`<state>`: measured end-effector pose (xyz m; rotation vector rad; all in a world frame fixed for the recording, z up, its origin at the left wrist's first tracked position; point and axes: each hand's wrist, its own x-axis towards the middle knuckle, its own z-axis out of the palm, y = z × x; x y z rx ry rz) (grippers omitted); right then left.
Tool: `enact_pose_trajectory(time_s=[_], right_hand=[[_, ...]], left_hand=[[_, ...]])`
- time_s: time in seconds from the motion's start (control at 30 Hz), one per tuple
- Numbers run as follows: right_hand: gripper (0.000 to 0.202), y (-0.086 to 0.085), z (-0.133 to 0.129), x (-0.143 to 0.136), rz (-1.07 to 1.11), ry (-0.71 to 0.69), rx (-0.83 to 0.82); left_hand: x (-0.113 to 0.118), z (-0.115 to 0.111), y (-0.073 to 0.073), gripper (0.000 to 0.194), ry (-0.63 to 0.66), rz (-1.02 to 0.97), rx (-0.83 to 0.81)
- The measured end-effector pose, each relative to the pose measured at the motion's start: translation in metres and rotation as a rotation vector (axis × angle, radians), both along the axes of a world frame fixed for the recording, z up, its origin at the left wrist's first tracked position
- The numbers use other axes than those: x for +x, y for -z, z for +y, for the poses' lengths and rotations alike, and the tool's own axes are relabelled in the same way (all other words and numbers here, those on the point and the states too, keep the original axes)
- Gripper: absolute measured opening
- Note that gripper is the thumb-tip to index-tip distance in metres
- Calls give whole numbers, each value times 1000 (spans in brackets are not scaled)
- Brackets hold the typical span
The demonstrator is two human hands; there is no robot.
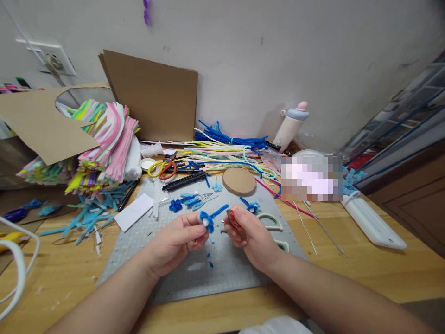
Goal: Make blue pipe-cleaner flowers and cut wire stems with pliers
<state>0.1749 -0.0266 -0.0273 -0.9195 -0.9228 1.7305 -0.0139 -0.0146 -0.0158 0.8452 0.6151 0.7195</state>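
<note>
Over the grey cutting mat (194,283), my left hand (181,236) pinches a blue pipe-cleaner flower (207,221) with a white centre. Its blue stem points up and right, toward my other hand. A red lighter (237,225) with a metal top is wrapped in the fingers of my right hand (255,236), close to the stem but apart from it. Beyond that hand lies another blue flower (254,207) with a pale centre, and a dark blue flower (175,205) rests farther left. Small blue scraps (210,263) dot the mat below the hands.
Scissors (162,170), a black pen-like tool (185,181) and a round cardboard disc (239,181) lie behind the hands. Pale green scissor handles (273,221) sit right. Bundled pipe cleaners (107,139) crowd the left; a bottle (290,127) leans by the wall.
</note>
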Motion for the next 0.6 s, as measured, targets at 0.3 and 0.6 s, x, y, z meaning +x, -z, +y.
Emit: enact_pose_trajectory(time_s=[0.3, 0.6], right_hand=[[24, -5, -1, -2, 13, -7, -22], [24, -3, -2, 0, 13, -5, -18]], left_hand=[[1, 1, -1, 20, -1, 9, -7], [1, 0, 0, 20, -14, 12, -15]])
